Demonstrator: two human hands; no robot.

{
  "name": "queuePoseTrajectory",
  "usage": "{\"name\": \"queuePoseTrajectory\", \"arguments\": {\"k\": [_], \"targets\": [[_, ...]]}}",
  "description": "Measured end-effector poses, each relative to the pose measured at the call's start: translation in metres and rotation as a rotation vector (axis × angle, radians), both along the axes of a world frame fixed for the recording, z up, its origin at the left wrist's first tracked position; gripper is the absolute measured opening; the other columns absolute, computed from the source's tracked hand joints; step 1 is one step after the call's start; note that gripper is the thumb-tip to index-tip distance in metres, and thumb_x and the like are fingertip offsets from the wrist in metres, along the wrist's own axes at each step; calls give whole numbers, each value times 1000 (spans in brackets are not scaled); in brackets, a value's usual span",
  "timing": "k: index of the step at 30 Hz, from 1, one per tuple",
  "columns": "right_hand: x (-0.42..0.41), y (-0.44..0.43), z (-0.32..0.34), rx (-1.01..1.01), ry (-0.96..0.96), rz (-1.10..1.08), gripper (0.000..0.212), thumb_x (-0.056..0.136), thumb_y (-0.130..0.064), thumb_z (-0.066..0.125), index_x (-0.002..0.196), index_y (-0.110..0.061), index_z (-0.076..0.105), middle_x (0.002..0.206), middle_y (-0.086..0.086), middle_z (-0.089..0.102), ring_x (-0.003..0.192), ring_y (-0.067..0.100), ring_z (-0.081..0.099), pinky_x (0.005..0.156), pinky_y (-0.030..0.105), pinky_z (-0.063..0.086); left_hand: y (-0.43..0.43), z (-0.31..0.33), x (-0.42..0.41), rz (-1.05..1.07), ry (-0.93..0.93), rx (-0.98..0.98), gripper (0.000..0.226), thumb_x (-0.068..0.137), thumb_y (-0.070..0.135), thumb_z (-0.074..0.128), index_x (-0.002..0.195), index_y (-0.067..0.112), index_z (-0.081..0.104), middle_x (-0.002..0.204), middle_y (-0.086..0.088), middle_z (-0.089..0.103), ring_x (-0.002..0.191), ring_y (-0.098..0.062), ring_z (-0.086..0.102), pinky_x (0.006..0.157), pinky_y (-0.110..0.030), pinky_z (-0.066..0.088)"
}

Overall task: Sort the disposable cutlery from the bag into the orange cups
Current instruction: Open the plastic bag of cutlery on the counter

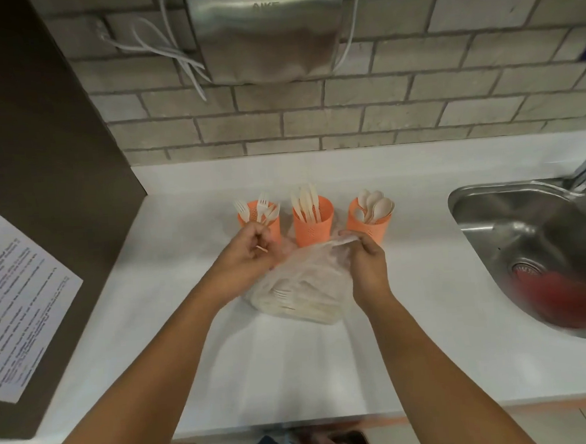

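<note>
Head view: the left hand [248, 250] sits just in front of the orange perforated plastic cup of forks [274, 227], fingers curled and pinching a thin pale piece [261, 248] too small to name. The right hand [368, 263] pinches the mouth of the clear plastic bag [302, 290], which lies on the white worktop [293, 366] in front of the cups, pale forks showing inside.

I'd call this mid-sort: the piece needs dropping into its matching cup, whether that one, the orange cup of knives [314, 230] or the orange cup of spoons [370, 225].

The steel sink [525, 228] sits well to the right. Upright cutlery crowds the cups and could snag.
</note>
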State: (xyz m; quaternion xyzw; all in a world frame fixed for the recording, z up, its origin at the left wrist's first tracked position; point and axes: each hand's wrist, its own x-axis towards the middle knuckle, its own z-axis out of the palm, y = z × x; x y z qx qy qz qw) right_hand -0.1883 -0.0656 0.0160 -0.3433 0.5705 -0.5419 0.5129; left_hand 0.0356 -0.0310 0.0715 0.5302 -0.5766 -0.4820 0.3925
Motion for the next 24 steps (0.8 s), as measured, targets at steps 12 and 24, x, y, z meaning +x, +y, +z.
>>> {"name": "queuePoseTrajectory", "arguments": {"k": [12,24], "targets": [[-9,0,14,-183,155,245,20,97,-16,62,87,-29,74,92,-13,72,89,7,63,85,35,49,-6,-9,-25,266,-503,-226,12,97,20,66,95,20,78,93,0,68,84,-16,62,77,-33,50],[-65,-10,62,-67,-480,207,32,87,-25,51,57,-14,47,57,3,39,55,22,44,62,29,44,6,56,-22,542,524,203,31,99,31,59,72,20,50,63,3,46,58,-13,44,67,-31,38]]}}
